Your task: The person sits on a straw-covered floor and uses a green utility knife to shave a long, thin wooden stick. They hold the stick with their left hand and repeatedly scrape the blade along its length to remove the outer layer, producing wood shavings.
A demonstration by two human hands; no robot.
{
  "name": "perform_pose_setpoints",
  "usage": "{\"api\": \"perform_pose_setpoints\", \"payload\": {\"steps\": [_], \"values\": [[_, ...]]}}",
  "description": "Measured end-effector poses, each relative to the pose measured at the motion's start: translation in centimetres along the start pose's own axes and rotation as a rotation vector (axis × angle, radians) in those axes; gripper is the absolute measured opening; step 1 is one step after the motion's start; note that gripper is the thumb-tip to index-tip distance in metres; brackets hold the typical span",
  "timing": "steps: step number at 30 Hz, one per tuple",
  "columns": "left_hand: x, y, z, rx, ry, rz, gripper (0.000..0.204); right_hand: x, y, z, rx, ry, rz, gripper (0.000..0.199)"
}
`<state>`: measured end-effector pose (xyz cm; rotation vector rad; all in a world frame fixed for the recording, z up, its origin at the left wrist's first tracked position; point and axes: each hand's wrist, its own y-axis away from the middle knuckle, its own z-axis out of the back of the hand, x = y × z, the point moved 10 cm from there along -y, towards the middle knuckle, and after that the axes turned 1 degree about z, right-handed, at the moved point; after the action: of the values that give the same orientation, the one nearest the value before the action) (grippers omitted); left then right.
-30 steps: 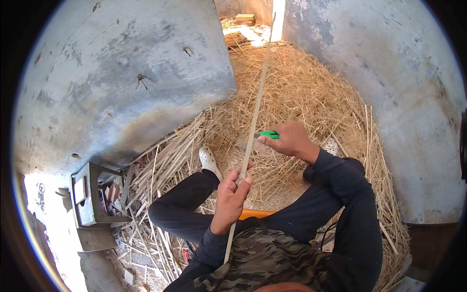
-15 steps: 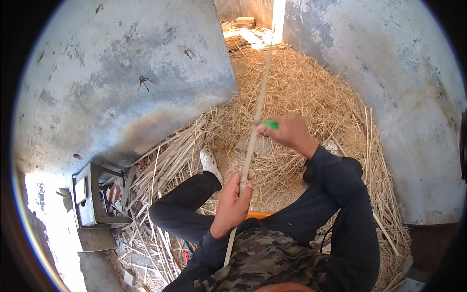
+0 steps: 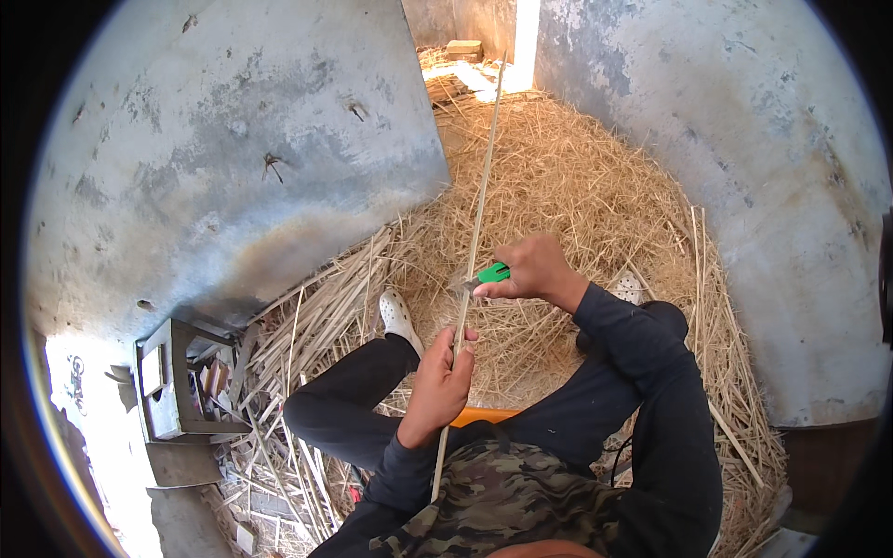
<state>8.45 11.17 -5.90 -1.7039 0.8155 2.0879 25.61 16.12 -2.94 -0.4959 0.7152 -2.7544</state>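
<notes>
While the left hand (image 3: 439, 383) curls fingers and thumb around a long, thin, pale strip (image 3: 462, 316), the right hand (image 3: 538, 268) holds a green-handled cutter (image 3: 493, 272) in a tight fist, its blade tip hard to make out against the strip. Dry, tangled shavings (image 3: 567, 177) lie beyond; dark marks (image 3: 77, 381) in the leftward glare are unreadable.

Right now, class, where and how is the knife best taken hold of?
Probably grip the knife by its green handle, coming from the right, as the right hand does: the blade juts from the handle's left end toward the strip, so that end looks unsafe to hold.
</notes>
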Motion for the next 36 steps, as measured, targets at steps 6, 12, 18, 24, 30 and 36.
{"api": "perform_pose_setpoints", "payload": {"steps": [6, 12, 18, 24, 30, 36], "values": [[0.5, 2.7, -0.7, 0.085, -0.013, -0.011, 0.018, -11.6, -0.8, 1.2, 0.082, 0.085, -0.405, 0.079], [-0.4, 6.1, 1.7, 0.148, -0.137, 0.097, 0.021, -10.9, 0.0, -1.0, 0.186, 0.13, -0.35, 0.079], [2.0, 10.5, 1.4, 0.313, -0.035, 0.241, 0.024, -23.1, 1.9, 4.6, -0.004, 0.214, -0.627, 0.079], [3.0, 11.9, -0.5, 0.416, 0.003, 0.259, 0.024, -31.4, 6.5, 10.3, 0.004, 0.433, -0.916, 0.088], [4.1, 14.1, -1.0, 0.52, -0.02, 0.358, 0.026, -39.0, 19.1, 12.1, -0.262, 0.277, -1.311, 0.099], [2.7, 7.5, 0.1, 0.305, 0.25, 0.368, 0.031, -38.6, 18.9, 10.4, -0.113, 0.229, -1.2, 0.088]]}}
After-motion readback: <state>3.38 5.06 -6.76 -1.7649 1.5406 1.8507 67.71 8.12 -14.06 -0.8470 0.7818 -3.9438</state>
